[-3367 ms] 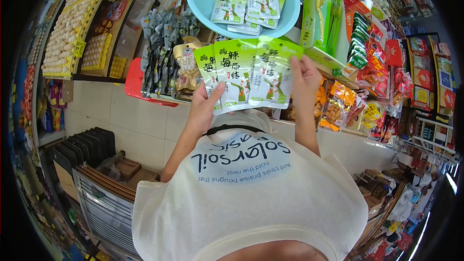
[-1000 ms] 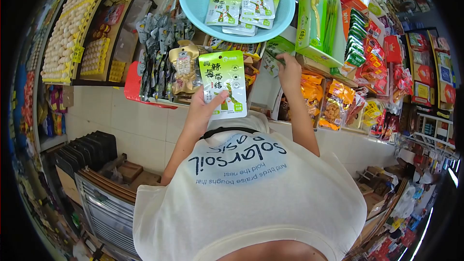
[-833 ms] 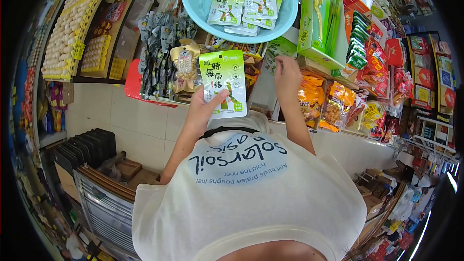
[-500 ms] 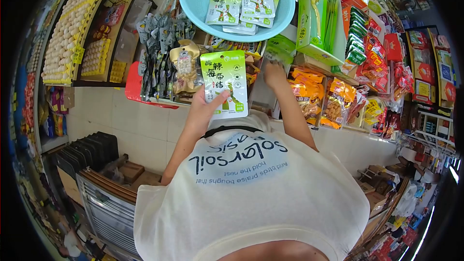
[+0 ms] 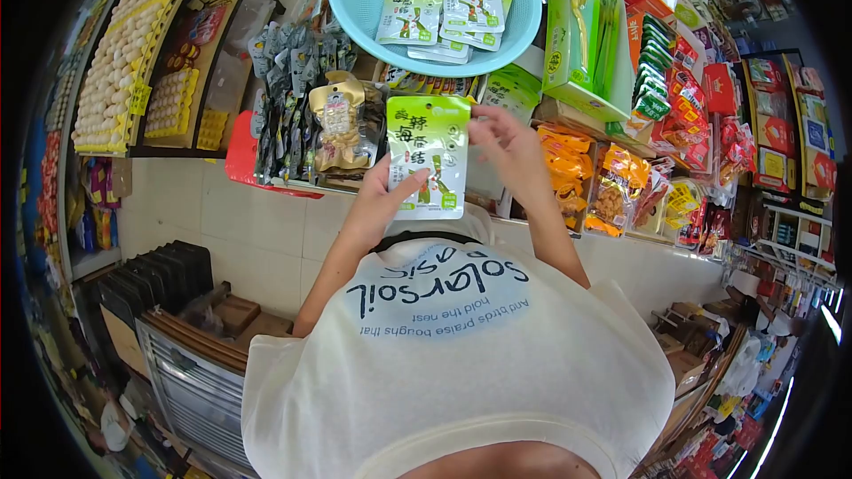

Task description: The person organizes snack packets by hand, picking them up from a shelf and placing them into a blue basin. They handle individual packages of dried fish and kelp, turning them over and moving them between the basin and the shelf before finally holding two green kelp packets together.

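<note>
My left hand (image 5: 374,201) is closed on a green and white snack packet (image 5: 429,160), held upright in front of my chest with the thumb across its lower front. At the packet's upper right edge is my right hand (image 5: 515,153), its fingers loosely bent and apart, the tips right at the edge. Beyond them, a light blue plastic basket (image 5: 355,31) holds several matching green packets (image 5: 413,11). More green packaging (image 5: 512,91) lies in a bin just behind my right hand.
Left of the held packet are a gold snack bag (image 5: 343,124) and dark sachets (image 5: 297,98). Orange snack bags (image 5: 612,186) and a green box (image 5: 581,44) stand to the right. Egg trays (image 5: 133,53) fill a rack at far left. A slatted metal panel (image 5: 195,390) stands lower left.
My right hand has come out of the bin to the packet's upper right edge. The held packet and left hand have shifted slightly right.
</note>
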Demonstrator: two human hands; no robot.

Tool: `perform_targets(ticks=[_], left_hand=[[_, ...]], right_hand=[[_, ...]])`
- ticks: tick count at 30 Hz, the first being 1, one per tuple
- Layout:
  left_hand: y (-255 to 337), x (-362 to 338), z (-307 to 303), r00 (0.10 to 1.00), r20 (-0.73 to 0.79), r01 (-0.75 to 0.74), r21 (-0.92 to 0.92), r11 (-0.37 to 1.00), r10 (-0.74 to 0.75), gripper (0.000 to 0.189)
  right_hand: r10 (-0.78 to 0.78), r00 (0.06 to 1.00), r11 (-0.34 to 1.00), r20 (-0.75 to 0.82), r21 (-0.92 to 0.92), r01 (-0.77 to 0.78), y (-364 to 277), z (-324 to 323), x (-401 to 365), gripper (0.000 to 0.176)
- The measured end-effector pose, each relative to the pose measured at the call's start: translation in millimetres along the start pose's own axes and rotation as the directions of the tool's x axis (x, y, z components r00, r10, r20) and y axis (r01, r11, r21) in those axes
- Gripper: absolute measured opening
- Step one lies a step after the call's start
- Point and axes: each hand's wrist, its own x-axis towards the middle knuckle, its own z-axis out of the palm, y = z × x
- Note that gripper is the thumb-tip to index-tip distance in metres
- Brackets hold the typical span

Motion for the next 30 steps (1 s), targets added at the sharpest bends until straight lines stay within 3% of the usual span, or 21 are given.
perform_targets(ticks=[1,2,5,7,9,10,11,12,13,15,16,18,21,25,28,30], left_hand=[[-2.2,1.2,-0.3,0.999,0.046,0.019,0.019,1.0,-0.02,0.034],[-4.1,1.8,-0.6,0.995,0.09,0.037,0.038,0.999,-0.041,0.035],[-5.4,2.2,-1.0,0.987,0.147,0.038,0.144,0.989,-0.059,0.039],[0.1,2.1,-0.7,0.987,0.16,0.01,0.124,0.992,-0.03,0.039],[1.4,2.6,-1.3,0.983,0.182,-0.014,0.105,0.994,-0.005,0.04],[1.1,3.4,-3.1,0.99,0.143,-0.035,0.131,0.991,0.016,0.04],[0.7,4.5,-5.3,0.994,0.105,-0.056,0.157,0.986,0.04,0.04],[-0.6,5.9,-7.8,0.994,0.102,-0.057,0.141,0.988,0.043,0.04],[-1.0,6.2,-8.7,0.994,0.105,-0.057,0.141,0.988,0.042,0.04],[1.8,6.8,-8.6,0.991,0.13,-0.041,0.109,0.993,0.027,0.039],[3.2,7.0,-7.8,0.991,0.127,-0.046,0.109,0.993,0.032,0.039],[4.9,5.6,-5.5,0.989,0.151,-0.024,0.115,0.993,0.006,0.038],[2.9,5.7,-6.3,0.989,0.146,-0.009,0.123,0.992,-0.009,0.038],[0.7,4.9,-8.6,0.991,0.129,-0.002,0.133,0.991,-0.015,0.038],[1.2,5.4,-9.2,0.992,0.122,-0.003,0.128,0.992,-0.013,0.038],[1.2,5.8,-9.3,0.992,0.128,-0.003,0.125,0.992,-0.013,0.038]], right_hand=[[0.082,0.983,0.948,0.161,0.293,-0.127,-4.5,4.2,-2.5,0.033],[0.037,0.985,0.904,0.171,0.414,-0.106,1.6,12.1,-4.9,0.031],[0.102,0.97,0.903,0.222,0.388,-0.184,-1.0,2.1,-9.8,0.027],[0.102,0.978,0.914,0.18,0.37,-0.164,-3.7,-17.0,-8.1,0.028],[0.012,0.98,0.926,-0.198,0.373,0.064,-7.9,-35.6,-5.6,0.027],[0.013,0.98,0.926,-0.2,0.372,0.064,-7.8,-45.2,-4.0,0.027],[0.002,0.95,0.997,-0.312,0.076,0.023,-7.4,-54.2,-1.8,0.024],[-0.042,0.91,0.974,-0.412,-0.219,-0.054,-7.0,-58.6,0.8,0.022],[-0.043,0.909,0.974,-0.414,-0.22,-0.055,-3.2,-57.3,4.1,0.022],[-0.064,0.909,0.914,-0.411,-0.39,-0.111,13.9,-48.2,13.7,0.016],[-0.069,0.91,0.915,-0.408,-0.39,-0.106,22.9,-41.6,18.5,0.016],[-0.264,0.849,0.918,-0.457,-0.389,0.076,43.9,-27.1,25.9,0.013],[-0.287,0.846,0.931,-0.45,-0.34,0.135,74.2,-15.9,40.5,0.014],[-0.242,0.892,0.932,-0.383,-0.347,0.104,95.8,-13.6,49.3,0.015],[-0.257,0.9,0.865,-0.352,-0.5,0.051,85.8,-13.5,49.5,0.02],[-0.541,0.795,0.666,-0.273,-0.716,0.208,74.0,-11.1,45.8,0.02]])
